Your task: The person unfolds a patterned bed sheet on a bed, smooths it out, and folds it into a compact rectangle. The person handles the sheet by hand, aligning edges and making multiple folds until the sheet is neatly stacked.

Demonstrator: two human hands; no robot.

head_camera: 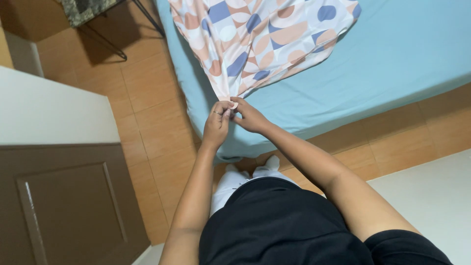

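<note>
At the far left stands a brown door (68, 201) with a raised panel, and above it a pale wall face (49, 108). To its right runs the floor (147, 113) of orange-brown tiles, with thin black metal legs (115, 51) of some furniture at the far end, under a dark patterned cloth (86, 10).

Near the middle, the left hand (217, 125) is raised in front of the person, a ring on one finger. Its fingers (224, 110) are closed in a pinch on the corner of the patterned sheet (255, 39), which is cream with peach, blue and white half-circles. Just beside it, touching the same corner, the right hand (249, 117) has its fingers (238, 110) pinched shut on the fabric too. The two hands meet at that gathered corner, right at the near edge of the bed (402, 54).

From the pinched corner the sheet fans out far and to the right, lying bunched on the bed's light blue fitted cover. The bed fills the far right of the scene.

Below the hands, the person's black top (274, 225) and white trousers (235, 184) show. At the near right lies a pale cream panel (436, 196); what it is cannot be told.
</note>
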